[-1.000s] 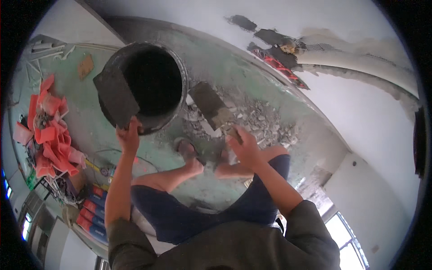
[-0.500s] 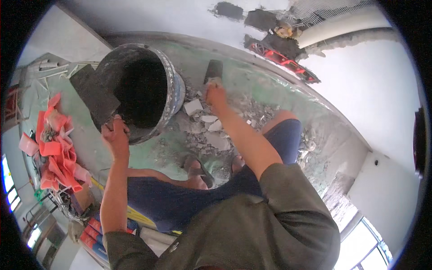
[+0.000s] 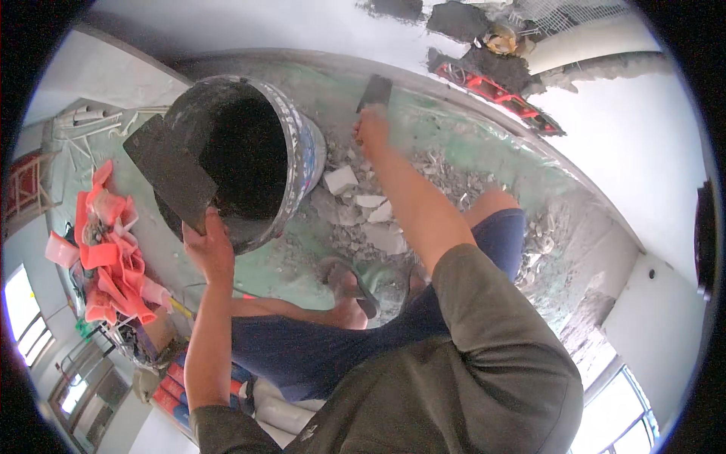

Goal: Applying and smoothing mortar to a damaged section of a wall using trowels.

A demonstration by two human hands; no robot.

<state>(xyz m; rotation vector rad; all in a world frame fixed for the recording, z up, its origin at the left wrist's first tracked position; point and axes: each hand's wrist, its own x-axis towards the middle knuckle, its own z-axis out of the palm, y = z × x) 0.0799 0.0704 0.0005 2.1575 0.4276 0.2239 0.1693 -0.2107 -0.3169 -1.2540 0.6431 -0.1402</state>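
My left hand is closed on a plastering trowel with a broad, dark rectangular blade. The blade slants up and left across the mouth of a large bucket. This bucket is tipped toward me, with a dark inside and a white, smeared rim; what lies deep in it is too dark to tell. To the right, my right hand grips a second trowel with a narrower-looking dark blade. That one points toward the foot of the wall, apart from the bucket. Its handle is mostly covered by my fingers.
Broken grey rubble covers the floor between the bucket and my sandalled feet. Pink-red plastic pieces lie in a heap at left. Along the wall are wet dark patches and a red frame-like tool. Green sheeting covers the floor.
My right hand has moved the second trowel farther off, toward the wall. The left trowel stays over the bucket's mouth, slightly shifted. The whole view has swung a little, moving the surroundings right.
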